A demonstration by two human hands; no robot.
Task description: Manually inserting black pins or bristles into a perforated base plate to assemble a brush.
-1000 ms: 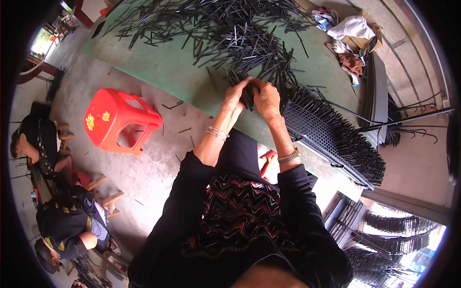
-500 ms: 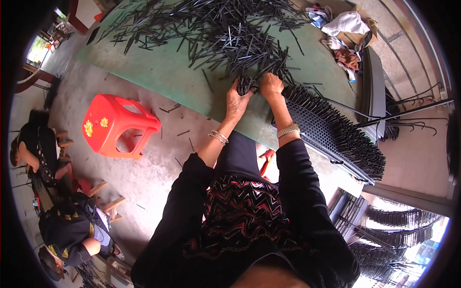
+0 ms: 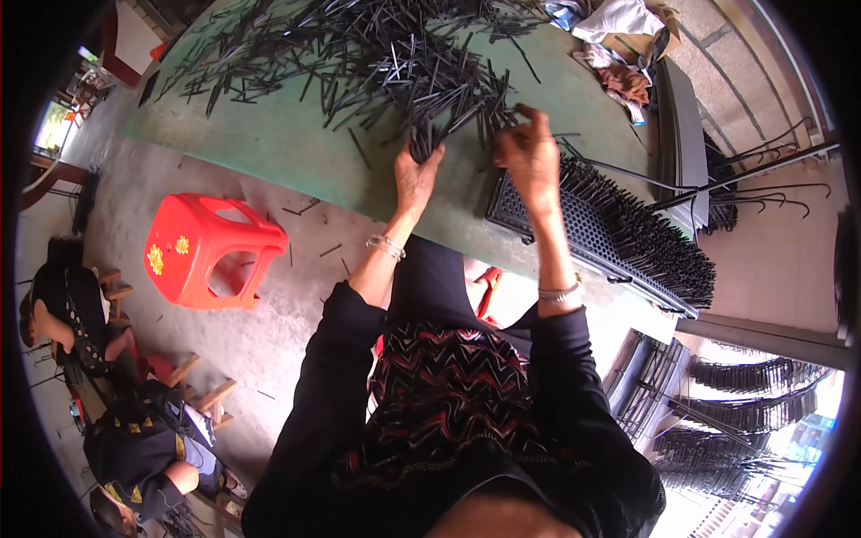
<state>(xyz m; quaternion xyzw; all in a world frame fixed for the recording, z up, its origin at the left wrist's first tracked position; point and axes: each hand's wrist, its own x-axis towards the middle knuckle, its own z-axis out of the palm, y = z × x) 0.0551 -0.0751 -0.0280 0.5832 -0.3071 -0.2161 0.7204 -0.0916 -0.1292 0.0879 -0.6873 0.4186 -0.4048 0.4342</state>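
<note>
My left hand (image 3: pixel 415 184) is closed round a bundle of thin black sticks (image 3: pixel 425 143), which point up and away from me over the green tabletop (image 3: pixel 359 170). To its right, my right hand (image 3: pixel 531 161) is raised near the left end of a black perforated rack (image 3: pixel 525 208). Its fingers are bent and apart, slightly blurred, and no stick shows plainly between them. Many black sticks (image 3: pixel 659 229) stand in dense rows in the rack's holes. A large loose pile of similar sticks (image 3: pixel 395 67) spreads over the table beyond my left hand.
A red plastic stool (image 3: pixel 211 251) stands on the floor at left. Two people (image 3: pixel 143 439) sit farther left. Bags and cloths (image 3: pixel 623 81) lie at the table's far right, by grey panels (image 3: pixel 682 134) and metal hooks (image 3: pixel 762 197). More loaded racks (image 3: pixel 744 394) are at lower right.
My right hand has moved away from the bundle toward the right, and its fingers have spread from a closed posture. My left hand keeps hold of the sticks. The view has shifted slightly.
</note>
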